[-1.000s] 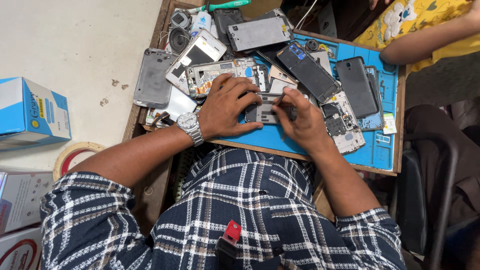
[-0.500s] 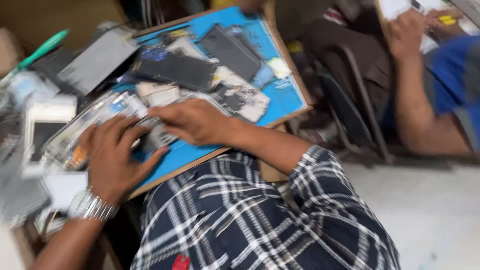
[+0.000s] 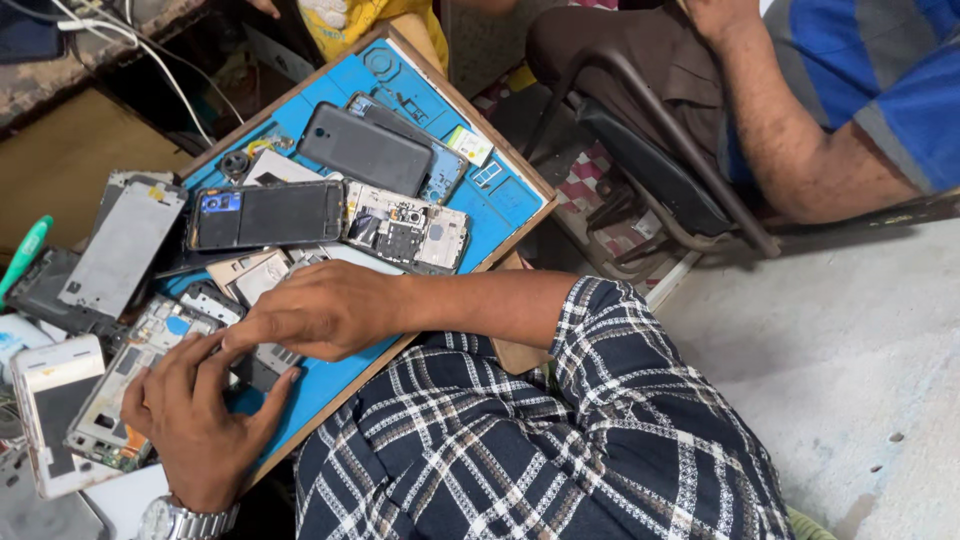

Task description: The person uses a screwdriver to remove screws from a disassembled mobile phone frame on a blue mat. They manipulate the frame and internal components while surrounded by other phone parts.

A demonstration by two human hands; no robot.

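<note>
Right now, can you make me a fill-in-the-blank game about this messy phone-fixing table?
1. The phone parts lie on a work mat coloured ____.
2. The left hand has a silver ____ on its wrist.
3. The right hand comes out of a sleeve with a ____ pattern.
4. At the far left edge lies a tool with a ____ handle.

Missing words: blue; watch; checked; green
</note>
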